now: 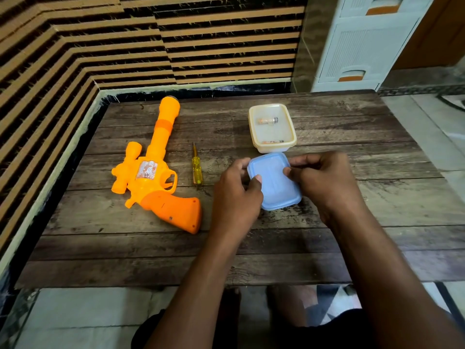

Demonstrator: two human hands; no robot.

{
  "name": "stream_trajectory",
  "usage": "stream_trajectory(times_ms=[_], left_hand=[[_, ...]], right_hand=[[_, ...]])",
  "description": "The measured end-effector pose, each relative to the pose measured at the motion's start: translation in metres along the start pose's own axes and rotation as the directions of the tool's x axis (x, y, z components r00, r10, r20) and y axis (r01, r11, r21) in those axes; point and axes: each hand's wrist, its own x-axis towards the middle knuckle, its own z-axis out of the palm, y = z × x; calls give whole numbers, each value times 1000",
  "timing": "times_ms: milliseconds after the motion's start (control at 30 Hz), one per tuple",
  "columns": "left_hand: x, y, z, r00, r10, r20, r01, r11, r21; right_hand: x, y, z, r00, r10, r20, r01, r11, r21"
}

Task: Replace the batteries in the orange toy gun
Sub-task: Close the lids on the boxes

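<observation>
Head view: we hold blue lid [275,183] over wooden table [251,248], left hand [236,195] pinching its left edge, right hand [324,180] pinching its right edge. Cream container [292,143] just beyond lid, uncovered, batteries [268,120] inside. Orange toy gun [153,172] lies flat at our left, untouched. Yellow screwdriver [197,170] between gun and lid.

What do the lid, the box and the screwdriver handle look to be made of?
Lid: pale blue, slightly see-through plastic with a moulded rim, held by both hands. Box: cream plastic, translucent, since the batteries show through its wall; smooth finish. Screwdriver handle: clear yellow plastic, probably hard, with light passing through it.
</observation>
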Motion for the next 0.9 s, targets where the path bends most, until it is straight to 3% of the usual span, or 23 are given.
stream_trajectory(times_ms=[300, 467, 600, 700, 800, 900], left_hand=[[1, 0, 4, 993, -116, -4, 113, 976, -188], [-1, 4, 1, 998, -59, -35, 49, 971, -234], [-2, 9, 0, 988, 48, -147, -82, 968, -236], [-7, 11, 2, 931, 185, -316, -214, 975, -59], [-6, 17, -3, 870, 249, -425, -259, 965, 35], [-2, 19, -6, 852, 217, -476, -245, 969, 3]], right_hand=[[5, 7, 3, 1000, 25, 14, -24, 998, -59], [4, 6, 5, 1000, -2, 17, 2, 1000, -11], [-3, -3, 10, 992, -109, 63, 100, 986, 130], [-11, -8, 18, 970, -207, 125, 179, 962, 208], [-20, -13, 25, 939, -317, 131, 290, 938, 189], [-27, -14, 33, 880, -456, 129, 454, 890, 49]])
